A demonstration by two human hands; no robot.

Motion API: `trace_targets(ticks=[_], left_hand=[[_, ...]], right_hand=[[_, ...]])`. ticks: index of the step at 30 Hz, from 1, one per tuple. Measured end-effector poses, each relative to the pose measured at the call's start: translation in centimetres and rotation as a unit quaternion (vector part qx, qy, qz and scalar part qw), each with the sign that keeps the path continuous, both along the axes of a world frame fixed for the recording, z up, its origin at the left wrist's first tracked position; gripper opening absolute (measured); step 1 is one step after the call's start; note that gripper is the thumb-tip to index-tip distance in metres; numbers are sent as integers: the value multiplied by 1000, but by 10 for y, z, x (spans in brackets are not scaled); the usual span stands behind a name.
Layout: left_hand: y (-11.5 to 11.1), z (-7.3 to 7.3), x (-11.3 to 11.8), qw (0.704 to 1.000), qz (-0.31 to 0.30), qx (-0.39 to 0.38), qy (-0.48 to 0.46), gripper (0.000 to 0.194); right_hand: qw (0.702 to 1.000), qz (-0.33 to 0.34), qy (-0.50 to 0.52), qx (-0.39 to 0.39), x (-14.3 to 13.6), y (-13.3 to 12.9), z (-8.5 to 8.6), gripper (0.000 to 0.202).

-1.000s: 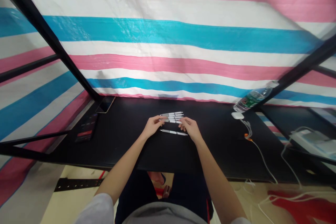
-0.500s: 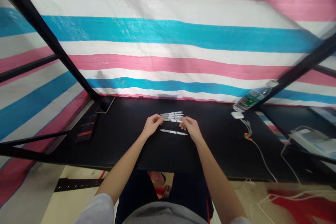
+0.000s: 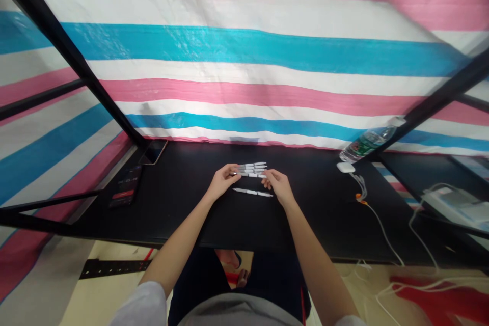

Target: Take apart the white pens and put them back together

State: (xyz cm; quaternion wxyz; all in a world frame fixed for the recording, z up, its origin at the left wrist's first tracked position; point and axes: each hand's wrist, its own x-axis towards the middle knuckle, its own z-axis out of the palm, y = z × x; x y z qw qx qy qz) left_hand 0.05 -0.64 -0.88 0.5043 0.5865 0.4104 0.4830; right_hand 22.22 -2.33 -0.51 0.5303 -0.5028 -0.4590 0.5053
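Several white-and-grey pens [image 3: 252, 166] lie close together on the black table [image 3: 183, 214], roughly parallel and pointing left to right. The nearest of that group, a white pen [image 3: 252, 175], is pinched at its right end by my right hand [image 3: 278, 183]. At the pens' left ends is my left hand [image 3: 224, 179], its thumb and fingers closed around the left end of the same pen and covering the tips of others. Closer to me, one separate pen [image 3: 252, 192] lies apart on the table, touched by neither hand.
Two phones, one dark with a lit screen [image 3: 125, 187] and one by the frame [image 3: 154, 153], rest at the left. A plastic bottle [image 3: 370, 141], a white charger [image 3: 346, 167] and its cable [image 3: 384, 232] are at the right. Striped sheeting [image 3: 244, 94] rises behind the table.
My left hand has shifted slightly, its fingers reaching a little further over the pens' left ends. My right hand and the separate pen stay where they were.
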Motion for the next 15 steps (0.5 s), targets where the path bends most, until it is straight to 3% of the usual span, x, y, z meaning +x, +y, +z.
trace_targets(ticks=[15], left_hand=[[0,0,0,1000,-3,-5,29,31]], right_hand=[[1000,-12,2,7,0,1,-1,35]])
